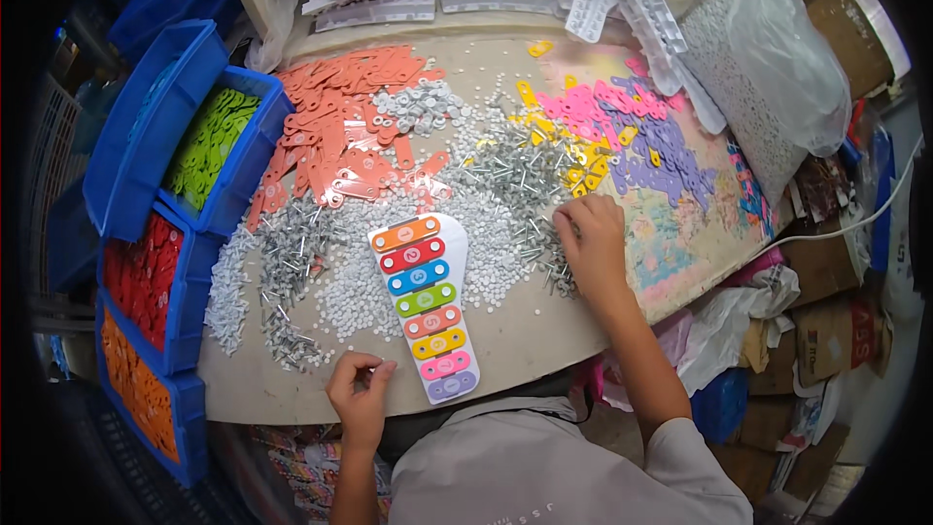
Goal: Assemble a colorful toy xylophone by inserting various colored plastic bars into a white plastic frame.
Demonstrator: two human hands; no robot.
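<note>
While the right hand lies curled, palm down, on a scattered heap of small silver metal pins — whether its fingers have pinched any cannot be told — the left hand rests at the near edge of the round beige table, fingertips drawn together on something too small to make out. Between both hands lies a white toy xylophone board with eight coloured bars, flat, surrounded by small white plastic discs. Blue bins of coloured plastic bars stand at the left.
</note>
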